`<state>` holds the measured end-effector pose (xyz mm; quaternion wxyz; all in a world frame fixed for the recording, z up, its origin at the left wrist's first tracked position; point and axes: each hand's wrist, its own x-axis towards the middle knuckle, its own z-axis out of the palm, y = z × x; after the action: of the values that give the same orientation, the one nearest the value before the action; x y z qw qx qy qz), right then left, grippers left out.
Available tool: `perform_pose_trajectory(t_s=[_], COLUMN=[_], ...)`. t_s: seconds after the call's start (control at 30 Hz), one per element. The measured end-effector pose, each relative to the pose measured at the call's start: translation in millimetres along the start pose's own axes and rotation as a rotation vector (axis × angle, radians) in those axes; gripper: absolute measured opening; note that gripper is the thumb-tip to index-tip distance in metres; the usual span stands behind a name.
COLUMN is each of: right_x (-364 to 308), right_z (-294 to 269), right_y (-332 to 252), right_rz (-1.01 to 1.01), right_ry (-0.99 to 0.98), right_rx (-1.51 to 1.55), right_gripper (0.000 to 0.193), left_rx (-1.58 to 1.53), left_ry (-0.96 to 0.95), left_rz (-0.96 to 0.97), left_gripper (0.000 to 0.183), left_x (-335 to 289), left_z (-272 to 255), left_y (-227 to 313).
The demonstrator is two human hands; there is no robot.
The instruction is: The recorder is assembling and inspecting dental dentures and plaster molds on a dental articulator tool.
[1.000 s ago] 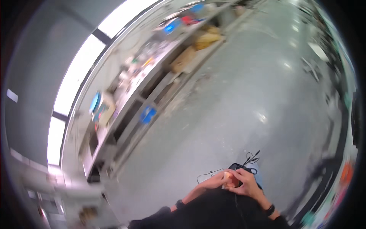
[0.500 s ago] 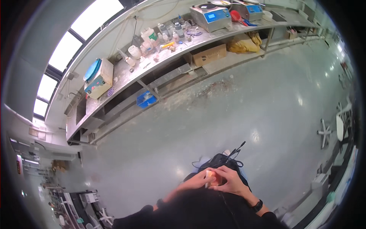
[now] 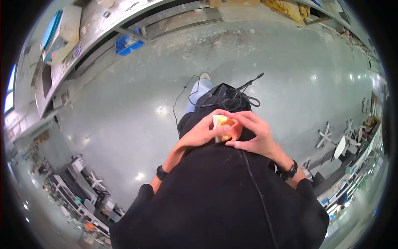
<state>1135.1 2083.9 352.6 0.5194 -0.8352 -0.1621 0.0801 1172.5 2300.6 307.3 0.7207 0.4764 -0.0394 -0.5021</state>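
Observation:
In front of my body, both hands hold one small piece (image 3: pixel 236 130) with a white side, a yellowish middle and a curved salmon-pink wall. Its exact kind is hard to make out. My left hand (image 3: pixel 206 130) grips the white and yellow side, thumb laid across it. On the pink side, the fingers and thumb of my right hand (image 3: pixel 256 135) close around the edge. Fingers cover part of the piece. Just beyond the hands, a black bag (image 3: pixel 217 94) with a loose black cable (image 3: pixel 248 84) lies at my waist.
A long workbench (image 3: pixel 97 35) curves along the far left, bearing a cream machine with a blue top (image 3: pixel 62 35). Below it sits a blue bin (image 3: pixel 128 45); yellow cloth-like material (image 3: pixel 286 9) lies farther right. A wheeled chair (image 3: pixel 340 147) stands at right. Grey floor (image 3: pixel 137 95) surrounds me.
The view has tipped downward, so the bench has slid up and most of its bottles have left the picture. Both hands stay on the piece, which now shows more of its yellow part.

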Motion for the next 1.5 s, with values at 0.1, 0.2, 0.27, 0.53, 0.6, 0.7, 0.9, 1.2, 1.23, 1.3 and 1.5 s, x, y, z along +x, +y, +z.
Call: perform_pose_trajectory(t_s=[0.1, 0.2, 0.27, 0.53, 0.6, 0.7, 0.9, 1.2, 1.23, 1.3, 1.5], right_x=[13.4, 42.2, 50.8, 26.0, 8.9, -23.9, -126.3, -244.9, -264.1, -301.4, -434.3], right_z=[-26.8, -71.2, -82.6, -163.2, -183.0, -214.0, -303.5, -478.7, -494.3, -524.5, -613.1], right_y=[1.4, 7.2, 15.2, 45.0, 54.5, 65.1, 106.8, 131.4, 137.0, 152.8, 210.6], right_rz=[0.368, 0.452, 0.366, -0.038, -0.218, -0.28, -0.363, -0.411, -0.478, -0.562, -0.832], right_ry=[0.319, 0.55, 0.668, 1.17, 1.16, 1.295, 1.37, 1.421, 1.45, 1.45, 1.589], right_rx=[0.462, 0.916, 1.161, 1.756, 1.79, 1.72, 1.452, 1.275, 1.289, 1.31, 1.262], right_gripper=[0.074, 0.077, 0.08, 0.082, 0.081, 0.083, 0.094, 0.097, 0.096, 0.096, 0.082], left_rx=[-0.445, -0.543, -0.573, 0.259, 0.336, 0.162, -0.355, -0.397, -0.339, -0.305, -0.409], left_ry=[-0.004, -0.071, -0.16, -0.277, -0.29, -0.283, -0.532, -0.619, -0.705, -0.727, -0.867], left_rz=[0.006, 0.047, 0.154, -0.237, -0.188, -0.168, -0.479, -0.586, -0.568, -0.54, -0.763], left_gripper=[0.052, 0.061, 0.062, 0.046, 0.05, 0.058, 0.064, 0.066, 0.066, 0.065, 0.064], left_x=[27.9, 76.3, 114.5, 246.9, 286.2, 343.2, 451.2, 561.6, 581.3, 605.8, 707.0], left_z=[-1.0, -14.7, -12.0, 7.0, 29.9, 102.9, 269.3, 491.8, 515.1, 564.1, 718.8], left_y=[37.3, 93.0, 127.8, 211.0, 213.0, 202.3, 151.7, 109.9, 103.6, 98.8, 40.3])
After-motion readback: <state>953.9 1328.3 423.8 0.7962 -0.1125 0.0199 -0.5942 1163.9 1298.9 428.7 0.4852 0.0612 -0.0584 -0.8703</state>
